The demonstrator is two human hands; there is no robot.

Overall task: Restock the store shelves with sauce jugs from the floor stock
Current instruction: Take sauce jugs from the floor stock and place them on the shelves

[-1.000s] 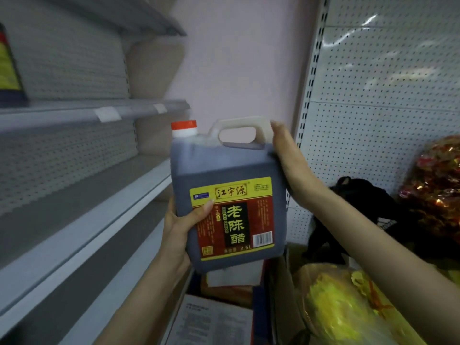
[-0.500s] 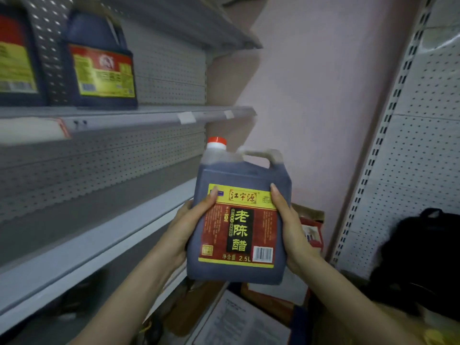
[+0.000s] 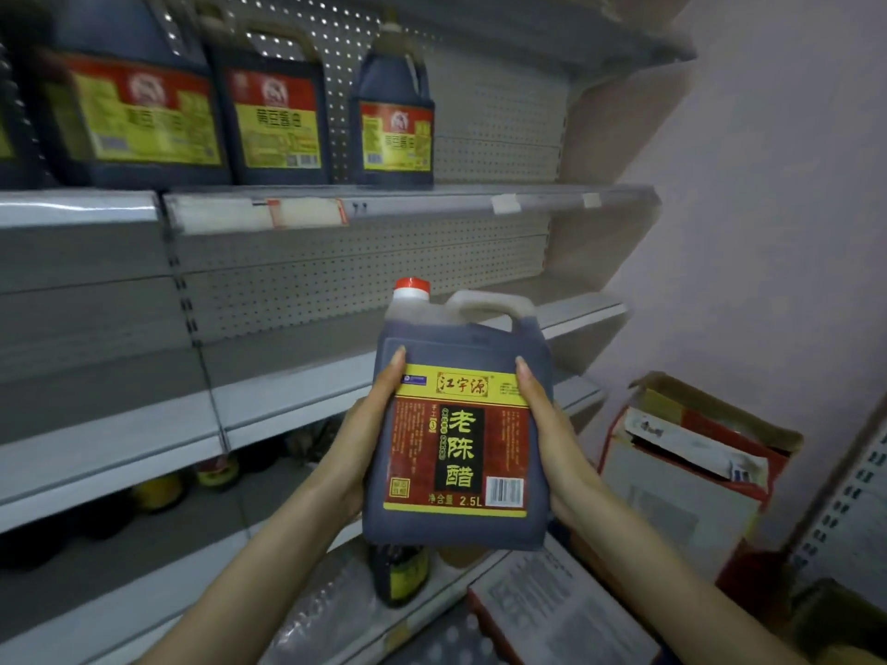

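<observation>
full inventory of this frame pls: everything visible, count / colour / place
upper shelf: 1, grey; top, white and red price tags on its edge
middle shelf: 1, grey; mid-frame
lower shelf: 1, grey; bottom left
held jug: 1, dark, red cap, yellow-red label; upright, in front of middle shelf
shelved jugs: 3 plus one cut off at left edge, dark, red-yellow labels; upper shelf
small bottle: 1, dark, yellow label; lower shelf, below held jug
blurred bottles: count unclear, dark and yellowish; lower shelf, left
open carton: 1, red and white; right, by pink wall
printed carton: 1, white top; bottom
left hand: grips held jug's left side
right hand: grips its right side
</observation>
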